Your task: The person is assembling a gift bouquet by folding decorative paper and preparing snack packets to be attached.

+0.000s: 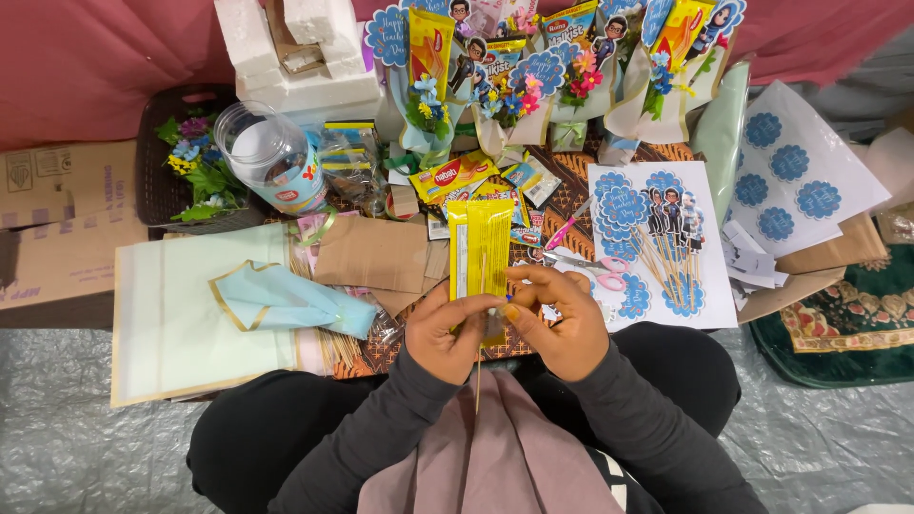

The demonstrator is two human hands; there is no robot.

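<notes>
A yellow snack packet [480, 249] stands lengthwise away from the person, its long axis running from the hands toward the far edge of the work surface, with a thin wooden skewer [479, 366] lying along its back and sticking out below toward the lap. The left hand [449, 333] pinches the packet's near end between thumb and fingers; the right hand [562, 319] closes on the same end from the other side, fingertips pressed where skewer meets wrapper. Just right of the hands lie pink-handled scissors [592, 267] on a white sheet [719, 295] holding blue round stickers and cartoon figures on sticks. To the left, a pale blue paper cone [276, 297] rests on cream wrapping paper [171, 324], with cardboard scraps [373, 253] between it and the packet. Beyond the packet lie loose snack packs [455, 176] and a clear plastic jar [271, 157] on its side. Finished snack bouquets [533, 76] line the far edge beside white foam blocks [295, 52]. A basket of artificial flowers [195, 167] sits at far left.
</notes>
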